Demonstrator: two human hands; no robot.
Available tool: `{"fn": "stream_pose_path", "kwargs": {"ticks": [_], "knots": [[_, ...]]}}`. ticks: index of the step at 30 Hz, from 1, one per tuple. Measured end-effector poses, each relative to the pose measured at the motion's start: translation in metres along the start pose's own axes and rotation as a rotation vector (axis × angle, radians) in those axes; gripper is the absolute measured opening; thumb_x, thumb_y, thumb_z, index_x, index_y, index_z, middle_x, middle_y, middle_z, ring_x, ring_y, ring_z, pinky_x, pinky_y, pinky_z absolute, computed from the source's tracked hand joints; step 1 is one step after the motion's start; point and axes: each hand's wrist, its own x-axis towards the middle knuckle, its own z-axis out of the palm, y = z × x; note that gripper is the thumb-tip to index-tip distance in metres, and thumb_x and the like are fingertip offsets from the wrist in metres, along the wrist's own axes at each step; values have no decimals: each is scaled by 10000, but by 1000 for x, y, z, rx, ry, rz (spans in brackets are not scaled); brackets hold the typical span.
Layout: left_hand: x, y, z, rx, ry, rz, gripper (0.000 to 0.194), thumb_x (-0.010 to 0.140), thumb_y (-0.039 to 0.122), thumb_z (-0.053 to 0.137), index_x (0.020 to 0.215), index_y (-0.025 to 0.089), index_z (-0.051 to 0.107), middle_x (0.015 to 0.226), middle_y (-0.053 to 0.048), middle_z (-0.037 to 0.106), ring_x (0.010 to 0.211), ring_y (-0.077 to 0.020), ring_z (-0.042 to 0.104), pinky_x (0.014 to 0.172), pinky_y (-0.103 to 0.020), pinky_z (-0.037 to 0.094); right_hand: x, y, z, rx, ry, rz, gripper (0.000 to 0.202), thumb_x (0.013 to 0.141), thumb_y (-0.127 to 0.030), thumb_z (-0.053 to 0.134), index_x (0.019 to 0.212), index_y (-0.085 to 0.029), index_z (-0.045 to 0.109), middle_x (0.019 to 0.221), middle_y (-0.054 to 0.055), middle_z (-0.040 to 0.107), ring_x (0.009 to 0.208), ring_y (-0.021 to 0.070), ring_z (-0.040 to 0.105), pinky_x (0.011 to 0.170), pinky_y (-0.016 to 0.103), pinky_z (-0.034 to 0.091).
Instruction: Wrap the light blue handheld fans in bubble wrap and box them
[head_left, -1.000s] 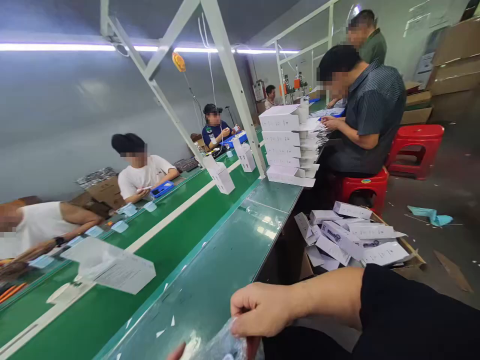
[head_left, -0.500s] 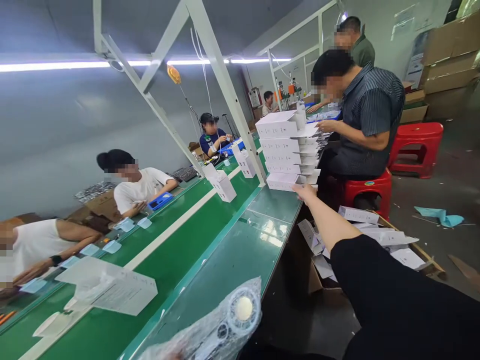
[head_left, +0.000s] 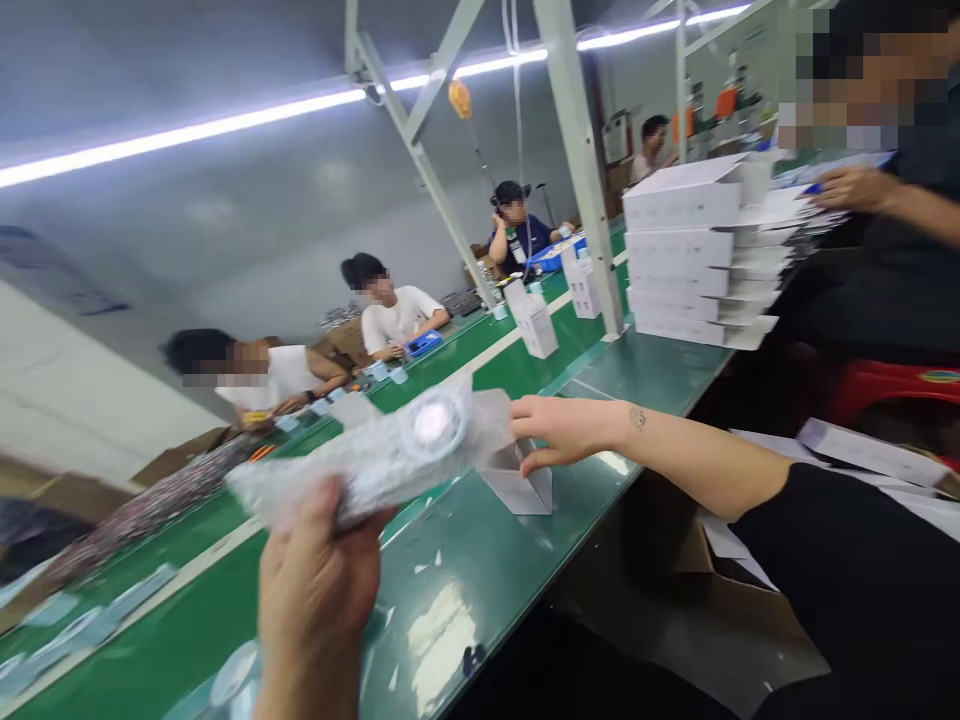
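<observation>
In our left hand (head_left: pixel 322 570) we hold a wrapped item (head_left: pixel 375 460), thumb and fingers closed around its lower middle, so that the clear wrap slants up to the right with a pale round disc toward its far end. Our right hand (head_left: pixel 566 430) is at the upper part of an open white box (head_left: pixel 517 490), just right of the wrapped item, its thumb and fingers bent and only narrowly parted; we cannot tell whether they pinch the wall or merely rest against it. The box is at the bench (head_left: pixel 480 580), though whether its base bears fully on the top is unclear to us. Farther off on the right side, a stack of white boxes (head_left: pixel 675 250) stands with flaps out, and to the left runs the green belt (head_left: pixel 202 610). We judge the step in hand to be bringing item and box together. The next move, as we read it, calls for steadying the box with its mouth open, turning the item's end in line with it, and keeping loose wrap from snagging on the flaps.
</observation>
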Motion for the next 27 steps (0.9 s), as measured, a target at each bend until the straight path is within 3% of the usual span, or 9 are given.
{"fn": "stream_pose_path", "kwargs": {"ticks": [3,7,10,13,16,18,21,24,27], "knots": [[13,2,3,-64,-51,-17,331,636,323,736,903,168,617,839,5,669,665,-128,631,506,-215,564,32,-13,23,83,-17,-157,317,788,-416,668,991,-179,615,1085,101,525,1054,253,466,913,393,427],[20,5,-15,17,-99,-124,367,624,306,758,921,144,615,872,-20,667,666,-133,645,512,-246,585,43,-11,45,257,94,-157,331,768,-325,680,1050,-183,583,1194,107,413,1195,251,387,1023,395,376],[26,11,-20,20,-114,-160,296,664,249,735,913,139,618,903,-29,662,685,-134,650,530,-258,594,42,-7,46,339,113,-147,318,727,-277,704,996,-178,566,1191,100,368,1229,241,343,1045,376,359],[32,13,-15,-47,-84,-216,252,683,194,711,913,142,620,930,-36,663,688,-131,648,515,-239,582,40,-2,41,397,65,-69,347,725,-308,706,1003,-188,536,1167,83,384,1158,228,392,995,382,407],[37,13,-13,-59,-101,-188,305,643,248,757,896,147,619,892,-35,672,681,-142,641,527,-246,568,37,5,37,468,24,30,410,707,-348,727,1009,-199,492,1133,62,401,1050,195,444,910,364,471],[40,16,-12,91,-202,-103,362,588,318,802,852,141,629,819,-38,675,669,-158,628,566,-273,559,35,10,37,509,27,64,434,692,-334,744,1004,-198,476,1135,55,393,1034,178,450,909,354,479],[45,26,4,537,-379,29,307,578,353,791,759,150,649,681,-28,649,619,-173,597,589,-277,510,36,13,39,537,58,88,436,688,-321,755,990,-194,468,1140,50,391,1042,171,452,929,363,471],[44,30,40,1049,-513,256,105,671,262,684,675,182,616,592,-5,582,648,-200,598,652,-286,469,39,13,44,546,93,76,434,682,-314,761,981,-191,471,1145,52,406,1048,175,455,910,361,478],[36,15,73,1365,-715,378,43,744,174,557,748,184,598,702,-37,608,762,-233,624,723,-318,459,34,15,55,550,144,72,496,687,-315,754,1070,-193,464,1139,61,437,1021,181,479,853,350,499]]}}
